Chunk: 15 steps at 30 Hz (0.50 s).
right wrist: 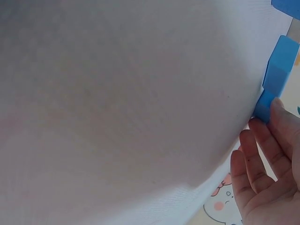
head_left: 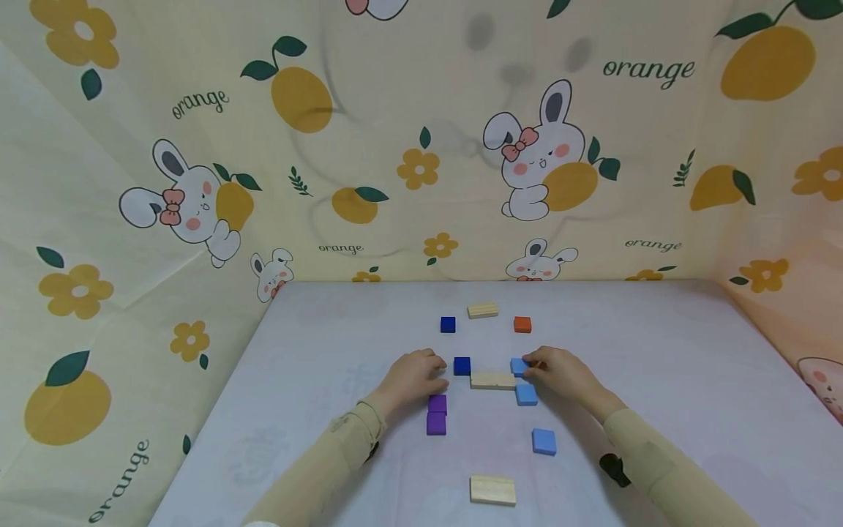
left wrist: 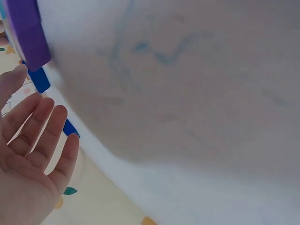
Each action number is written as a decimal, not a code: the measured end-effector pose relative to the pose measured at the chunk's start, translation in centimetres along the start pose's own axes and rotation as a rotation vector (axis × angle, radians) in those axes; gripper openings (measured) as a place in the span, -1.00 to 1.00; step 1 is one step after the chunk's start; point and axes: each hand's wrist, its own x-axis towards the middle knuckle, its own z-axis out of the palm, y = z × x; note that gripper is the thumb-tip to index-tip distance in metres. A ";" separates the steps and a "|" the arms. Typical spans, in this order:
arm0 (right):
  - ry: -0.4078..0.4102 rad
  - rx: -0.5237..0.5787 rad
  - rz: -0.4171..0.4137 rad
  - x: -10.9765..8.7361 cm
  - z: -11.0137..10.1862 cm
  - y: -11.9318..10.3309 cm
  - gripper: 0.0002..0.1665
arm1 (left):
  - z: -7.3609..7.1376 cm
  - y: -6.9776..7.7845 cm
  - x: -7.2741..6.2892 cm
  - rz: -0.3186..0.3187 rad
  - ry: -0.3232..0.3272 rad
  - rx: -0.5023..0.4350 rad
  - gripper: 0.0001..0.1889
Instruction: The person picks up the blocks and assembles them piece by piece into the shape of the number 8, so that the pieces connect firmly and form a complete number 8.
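Observation:
My right hand (head_left: 563, 377) pinches a light blue block (head_left: 519, 367) between thumb and index finger, at the right end of a pale wooden plank (head_left: 492, 380). Just below it lies another light blue block (head_left: 526, 395); the right wrist view shows the held block (right wrist: 265, 107) at the fingertips. My left hand (head_left: 411, 377) holds nothing, its fingers parted and slightly bent in the left wrist view. That hand hovers between a dark blue block (head_left: 462, 366) by the plank's left end and two purple blocks (head_left: 437, 414) in a column below.
Farther back lie a second dark blue block (head_left: 448, 324), a small stack of wooden planks (head_left: 483, 311) and an orange-red block (head_left: 522, 324). Nearer are a third light blue block (head_left: 544, 442) and another wooden plank (head_left: 492, 490). A patterned cloth (head_left: 421, 219) rises behind the white table (head_left: 329, 329).

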 end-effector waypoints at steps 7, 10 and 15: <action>-0.001 0.005 0.013 -0.1 0.1 0.0 -0.65 | -1.0 -0.1 -1.9 0.031 0.001 -0.055 -0.71; 0.001 0.004 0.007 -0.1 0.1 0.1 -0.65 | -1.1 -0.2 -2.5 0.043 -0.024 -0.058 -0.71; 0.012 -0.005 -0.010 0.0 0.1 0.1 -0.65 | -1.3 -0.3 -3.3 0.051 -0.053 -0.050 -0.72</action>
